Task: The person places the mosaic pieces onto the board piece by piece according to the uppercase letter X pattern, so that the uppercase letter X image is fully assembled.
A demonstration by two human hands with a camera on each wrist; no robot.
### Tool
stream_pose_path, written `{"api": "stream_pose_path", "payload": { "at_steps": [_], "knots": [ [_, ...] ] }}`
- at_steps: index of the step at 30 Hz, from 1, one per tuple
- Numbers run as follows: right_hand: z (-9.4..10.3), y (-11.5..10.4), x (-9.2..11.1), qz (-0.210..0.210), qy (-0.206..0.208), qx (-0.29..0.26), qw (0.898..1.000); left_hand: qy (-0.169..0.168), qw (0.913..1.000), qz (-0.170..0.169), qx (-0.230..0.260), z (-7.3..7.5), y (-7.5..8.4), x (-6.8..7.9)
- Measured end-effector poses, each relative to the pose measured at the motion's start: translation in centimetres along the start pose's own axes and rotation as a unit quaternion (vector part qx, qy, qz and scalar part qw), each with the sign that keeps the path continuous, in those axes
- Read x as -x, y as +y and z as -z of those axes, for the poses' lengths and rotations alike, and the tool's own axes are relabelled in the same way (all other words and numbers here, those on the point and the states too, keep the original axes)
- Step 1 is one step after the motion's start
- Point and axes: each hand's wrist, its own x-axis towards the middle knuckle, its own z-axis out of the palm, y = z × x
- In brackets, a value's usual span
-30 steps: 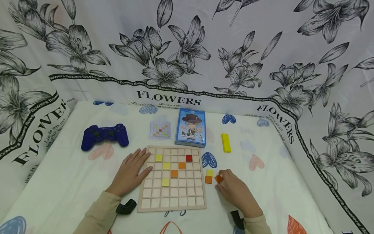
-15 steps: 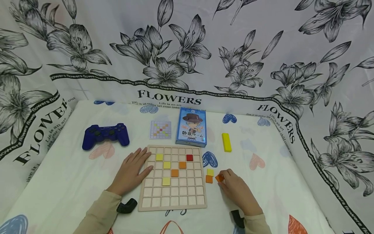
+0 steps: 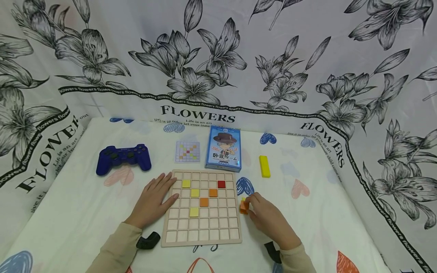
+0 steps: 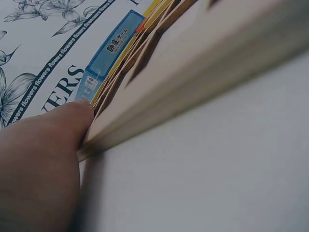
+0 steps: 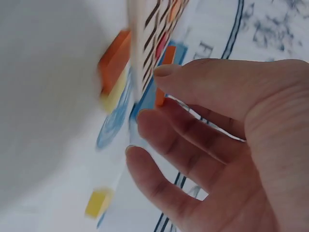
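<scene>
My left hand [image 3: 151, 201] rests on the left edge of a wooden grid board [image 3: 218, 225], fingers straight; its thumb [image 4: 43, 159] touches the board's edge in the left wrist view. Thumb and fingers of my right hand [image 3: 269, 220] pinch an orange square tile [image 5: 167, 58], held upright just right of the board. Below it on the cloth lie another orange tile [image 5: 115, 63] and a yellow tile [image 5: 116, 94], both partly covered in the head view. On the grid sit several yellow tiles [image 3: 194, 193], two orange tiles [image 3: 204, 202] and one red tile [image 3: 221, 184].
Behind the board stand a blue card box [image 3: 223, 148] and a small printed pattern card [image 3: 187, 152]. A blue game controller [image 3: 123, 158] lies at the left. A yellow block [image 3: 264, 166] lies at the right, on a heart-print cloth [image 3: 324, 220].
My right hand has moved left toward the board with the orange tile, now above the loose orange and yellow tiles. My left hand has stayed in place on the board.
</scene>
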Motion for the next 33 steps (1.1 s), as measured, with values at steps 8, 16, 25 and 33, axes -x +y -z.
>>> {"api": "stream_pose_path", "payload": {
  "at_steps": [8,16,25,33],
  "knots": [
    [-1.1,-2.5,-2.0,0.096,-0.022,-0.007,0.995,-0.002,1.0000,0.000,0.002,-0.1,0.0,0.0],
    [-2.2,-3.9,-3.1,0.111,-0.049,-0.027,0.992,-0.003,1.0000,0.000,0.002,-0.1,0.0,0.0],
    [-2.6,-4.8,-4.3,0.118,-0.076,-0.001,0.990,0.001,1.0000,-0.002,0.002,0.2,0.0,0.1],
    [-2.5,-5.1,-4.5,0.112,-0.091,-0.015,0.989,0.001,1.0000,-0.001,0.001,0.1,0.1,0.1]
  ]
}}
